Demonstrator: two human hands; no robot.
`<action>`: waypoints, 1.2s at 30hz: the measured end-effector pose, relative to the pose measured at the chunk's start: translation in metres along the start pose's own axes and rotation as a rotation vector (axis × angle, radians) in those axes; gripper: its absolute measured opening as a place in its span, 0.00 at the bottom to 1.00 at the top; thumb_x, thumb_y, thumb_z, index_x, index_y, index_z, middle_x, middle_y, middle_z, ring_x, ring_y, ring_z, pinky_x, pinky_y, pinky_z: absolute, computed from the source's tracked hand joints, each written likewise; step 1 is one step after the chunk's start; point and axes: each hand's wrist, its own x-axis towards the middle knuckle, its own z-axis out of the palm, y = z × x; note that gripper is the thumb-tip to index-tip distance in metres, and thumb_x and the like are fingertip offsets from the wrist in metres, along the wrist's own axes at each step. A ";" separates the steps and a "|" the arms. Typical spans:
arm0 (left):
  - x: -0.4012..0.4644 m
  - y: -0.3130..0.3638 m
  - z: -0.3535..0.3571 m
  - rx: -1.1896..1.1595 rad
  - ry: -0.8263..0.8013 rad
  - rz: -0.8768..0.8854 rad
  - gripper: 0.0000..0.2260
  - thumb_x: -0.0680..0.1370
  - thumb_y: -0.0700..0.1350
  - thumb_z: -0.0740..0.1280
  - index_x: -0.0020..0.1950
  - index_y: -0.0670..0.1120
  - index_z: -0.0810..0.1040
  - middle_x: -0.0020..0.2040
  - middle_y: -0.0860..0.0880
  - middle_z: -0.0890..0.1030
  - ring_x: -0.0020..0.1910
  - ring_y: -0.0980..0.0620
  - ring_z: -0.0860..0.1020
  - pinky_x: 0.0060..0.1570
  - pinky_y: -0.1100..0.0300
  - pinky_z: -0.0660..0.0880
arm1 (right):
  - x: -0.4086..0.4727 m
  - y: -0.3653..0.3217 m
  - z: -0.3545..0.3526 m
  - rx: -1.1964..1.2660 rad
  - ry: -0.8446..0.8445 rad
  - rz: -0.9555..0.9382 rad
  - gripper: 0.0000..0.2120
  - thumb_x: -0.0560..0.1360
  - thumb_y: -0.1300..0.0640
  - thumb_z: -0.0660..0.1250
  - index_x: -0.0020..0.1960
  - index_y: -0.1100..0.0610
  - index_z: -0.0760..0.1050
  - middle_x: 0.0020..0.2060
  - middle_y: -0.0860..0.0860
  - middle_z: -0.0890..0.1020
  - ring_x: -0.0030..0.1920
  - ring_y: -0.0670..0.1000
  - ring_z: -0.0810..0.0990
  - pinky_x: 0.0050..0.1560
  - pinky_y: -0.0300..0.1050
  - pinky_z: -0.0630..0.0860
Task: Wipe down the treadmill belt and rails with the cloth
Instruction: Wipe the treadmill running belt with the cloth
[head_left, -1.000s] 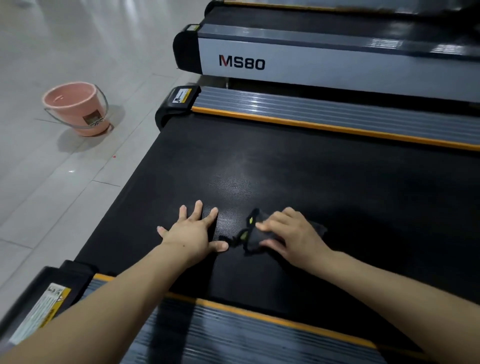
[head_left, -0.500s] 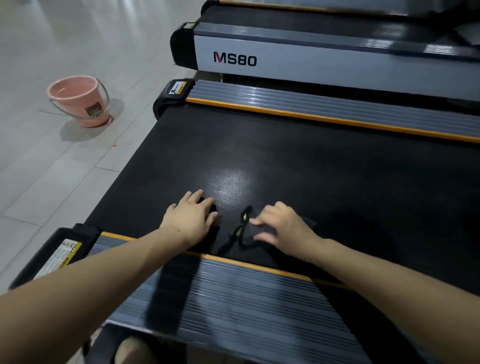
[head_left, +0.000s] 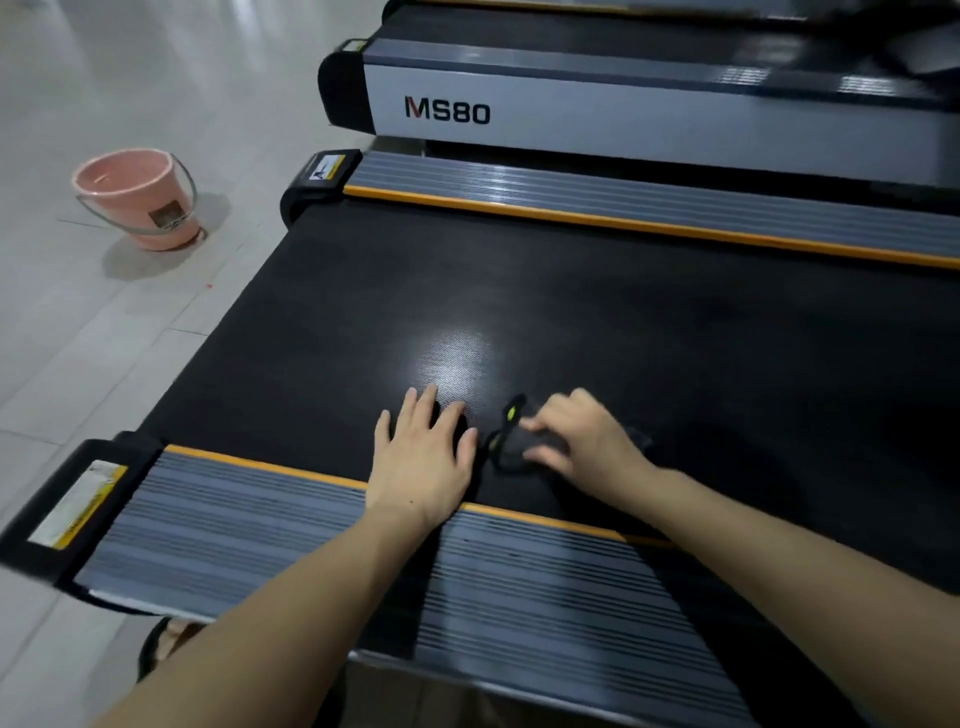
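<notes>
Two bare hands were down on the black treadmill belt (head_left: 571, 312), close to its near edge. The left hand (head_left: 423, 457) lay flat with its fingers straight and slightly spread, palm pressed on the belt and holding nothing. Just beside it, the right hand (head_left: 582, 441) rested on a dark cloth (head_left: 511, 452) with small yellow-green marks, its fingers bent over the fabric and pressing it to the belt; the hand was blurred, so how tightly it gripped could not be told. The cloth lay bunched between the two hands and under the right one, near the orange strip of the near side rail (head_left: 260, 519). Both forearms crossed that ribbed grey rail. The far side rail (head_left: 623, 195), also grey with an orange strip, ran along the belt's other edge. Beyond it stood a second treadmill (head_left: 623, 119) marked MS80. A pink bucket (head_left: 137, 197) with a wire handle stood well apart on the pale tiled floor (head_left: 78, 364), to the left.
</notes>
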 end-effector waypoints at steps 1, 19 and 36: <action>0.001 0.000 0.002 0.014 0.021 0.013 0.22 0.84 0.60 0.49 0.76 0.57 0.65 0.82 0.50 0.57 0.82 0.50 0.50 0.78 0.44 0.50 | -0.011 -0.001 -0.006 0.017 -0.049 -0.079 0.15 0.73 0.43 0.71 0.54 0.51 0.78 0.46 0.46 0.78 0.43 0.52 0.71 0.47 0.49 0.73; 0.001 -0.002 0.004 -0.005 0.106 0.004 0.21 0.83 0.57 0.54 0.75 0.55 0.70 0.81 0.51 0.61 0.81 0.52 0.51 0.79 0.47 0.50 | -0.041 0.030 -0.039 0.001 -0.068 -0.082 0.11 0.76 0.48 0.70 0.52 0.55 0.78 0.46 0.49 0.76 0.44 0.52 0.71 0.48 0.47 0.71; 0.001 -0.002 0.005 -0.011 0.106 -0.003 0.20 0.82 0.56 0.57 0.73 0.55 0.73 0.80 0.51 0.64 0.81 0.52 0.54 0.79 0.48 0.52 | -0.051 0.033 -0.041 0.066 -0.090 -0.090 0.14 0.76 0.45 0.70 0.55 0.54 0.79 0.46 0.48 0.75 0.44 0.50 0.70 0.49 0.42 0.69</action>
